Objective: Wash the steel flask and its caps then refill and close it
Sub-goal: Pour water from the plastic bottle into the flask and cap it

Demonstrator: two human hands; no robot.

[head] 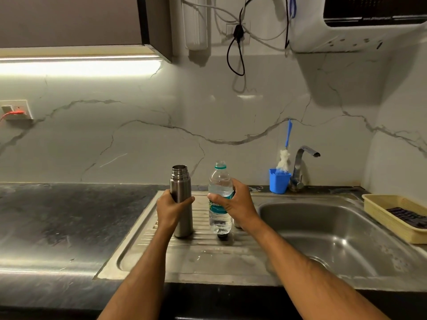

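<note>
Left hand: bare; I see no ring or glove.
Right hand: bare; same.
Forearms: bare to frame edge; I see no sleeves or watch.

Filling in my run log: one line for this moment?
stage: refill | left hand: holds open flask on drainboard | right hand: holds uncapped bottle upright

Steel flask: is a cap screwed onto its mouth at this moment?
No. The steel flask, held upright on the drainboard by the left hand, shows a bare threaded neck and open mouth.
</note>
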